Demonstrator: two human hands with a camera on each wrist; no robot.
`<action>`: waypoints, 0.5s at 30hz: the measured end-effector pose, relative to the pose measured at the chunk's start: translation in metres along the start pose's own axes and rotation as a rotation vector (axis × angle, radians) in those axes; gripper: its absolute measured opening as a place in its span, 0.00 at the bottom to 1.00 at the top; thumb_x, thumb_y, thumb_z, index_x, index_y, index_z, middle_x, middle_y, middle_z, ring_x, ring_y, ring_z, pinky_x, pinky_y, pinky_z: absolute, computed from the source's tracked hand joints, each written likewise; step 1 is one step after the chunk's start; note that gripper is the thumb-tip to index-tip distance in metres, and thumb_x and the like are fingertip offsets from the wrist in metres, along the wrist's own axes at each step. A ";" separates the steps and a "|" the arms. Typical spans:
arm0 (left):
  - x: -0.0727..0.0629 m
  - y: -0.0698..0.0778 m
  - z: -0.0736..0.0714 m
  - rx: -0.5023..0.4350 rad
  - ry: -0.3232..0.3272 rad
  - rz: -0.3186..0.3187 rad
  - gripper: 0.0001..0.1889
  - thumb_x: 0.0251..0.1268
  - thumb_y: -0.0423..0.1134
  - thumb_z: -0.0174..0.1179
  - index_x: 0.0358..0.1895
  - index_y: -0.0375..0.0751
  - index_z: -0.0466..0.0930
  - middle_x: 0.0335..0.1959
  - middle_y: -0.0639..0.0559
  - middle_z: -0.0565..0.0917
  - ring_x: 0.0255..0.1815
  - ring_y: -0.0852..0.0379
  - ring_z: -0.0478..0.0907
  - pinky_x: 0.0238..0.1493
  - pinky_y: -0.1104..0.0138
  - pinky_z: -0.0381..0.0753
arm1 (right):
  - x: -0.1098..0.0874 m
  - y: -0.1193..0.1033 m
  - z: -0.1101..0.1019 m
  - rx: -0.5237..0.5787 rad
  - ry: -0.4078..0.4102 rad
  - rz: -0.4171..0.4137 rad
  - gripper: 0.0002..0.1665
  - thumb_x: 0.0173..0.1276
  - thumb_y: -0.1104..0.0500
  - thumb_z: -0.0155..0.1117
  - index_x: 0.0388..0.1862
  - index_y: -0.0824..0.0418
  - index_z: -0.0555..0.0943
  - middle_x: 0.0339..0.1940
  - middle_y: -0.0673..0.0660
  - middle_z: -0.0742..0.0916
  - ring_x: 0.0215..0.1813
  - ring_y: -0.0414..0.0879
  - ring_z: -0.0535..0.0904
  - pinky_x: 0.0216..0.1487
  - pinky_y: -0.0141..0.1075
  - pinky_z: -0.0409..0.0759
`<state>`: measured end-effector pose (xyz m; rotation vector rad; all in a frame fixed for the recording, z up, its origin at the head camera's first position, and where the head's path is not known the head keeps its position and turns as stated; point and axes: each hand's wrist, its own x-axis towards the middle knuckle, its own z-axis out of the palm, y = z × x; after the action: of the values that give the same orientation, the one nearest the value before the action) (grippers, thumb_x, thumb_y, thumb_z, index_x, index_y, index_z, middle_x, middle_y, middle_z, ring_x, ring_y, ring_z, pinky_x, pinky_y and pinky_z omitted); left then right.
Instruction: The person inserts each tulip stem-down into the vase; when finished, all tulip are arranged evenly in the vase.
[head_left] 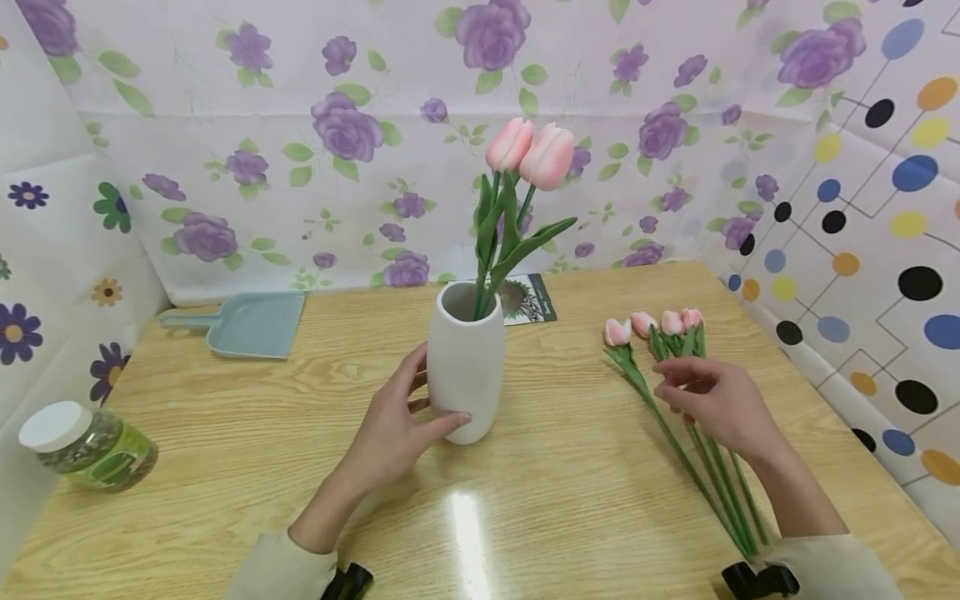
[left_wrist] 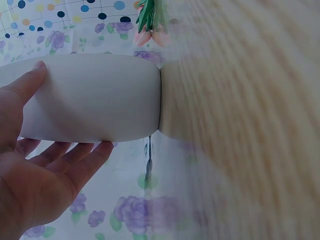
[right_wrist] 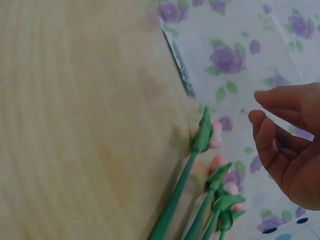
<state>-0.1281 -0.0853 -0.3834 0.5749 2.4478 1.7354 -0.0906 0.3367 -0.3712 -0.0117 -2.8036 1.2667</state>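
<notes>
Upright white vase [head_left: 467, 371], loose tulips [head_left: 722, 493] flat, blooms [head_left: 671, 322] pointing away

White glare streaks the yellowish wood-grained table [head_left: 555, 483] in front of the tall, smooth white vase [head_left: 467, 367]. Wrist views are dimmer and softer.

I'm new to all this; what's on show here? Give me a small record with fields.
Left hand: grips the white vase
Right hand: above the loose tulips, holding nothing
In the white vase: two pink tulips, heads up
Loose tulips: lying on the wooden table, pink heads at the far end
Table's left side: dustpan, lidded jar
Behind the white vase: printed card, partly hidden
</notes>
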 end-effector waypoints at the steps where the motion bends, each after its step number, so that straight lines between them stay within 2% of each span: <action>1: 0.000 0.000 0.000 0.000 0.000 0.002 0.50 0.60 0.41 0.80 0.83 0.58 0.58 0.77 0.51 0.71 0.76 0.41 0.72 0.69 0.47 0.83 | -0.001 0.004 0.000 -0.018 -0.009 0.017 0.20 0.75 0.55 0.72 0.61 0.62 0.86 0.41 0.61 0.89 0.30 0.50 0.84 0.27 0.40 0.86; 7: 0.000 -0.001 0.000 0.000 0.002 0.005 0.51 0.60 0.41 0.80 0.83 0.59 0.58 0.77 0.52 0.71 0.76 0.42 0.73 0.69 0.48 0.83 | -0.008 0.021 0.004 -0.103 -0.044 0.089 0.19 0.74 0.57 0.71 0.61 0.63 0.86 0.44 0.60 0.89 0.32 0.46 0.85 0.26 0.36 0.84; 15: 0.000 -0.001 0.000 0.008 0.006 -0.009 0.51 0.60 0.41 0.80 0.83 0.59 0.58 0.77 0.52 0.71 0.76 0.43 0.72 0.69 0.49 0.84 | -0.012 0.032 0.014 -0.190 -0.062 0.119 0.18 0.72 0.57 0.73 0.55 0.66 0.88 0.40 0.57 0.90 0.32 0.44 0.83 0.25 0.34 0.82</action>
<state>-0.1278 -0.0852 -0.3843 0.5599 2.4587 1.7265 -0.0803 0.3470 -0.4045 -0.1530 -3.0064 1.0330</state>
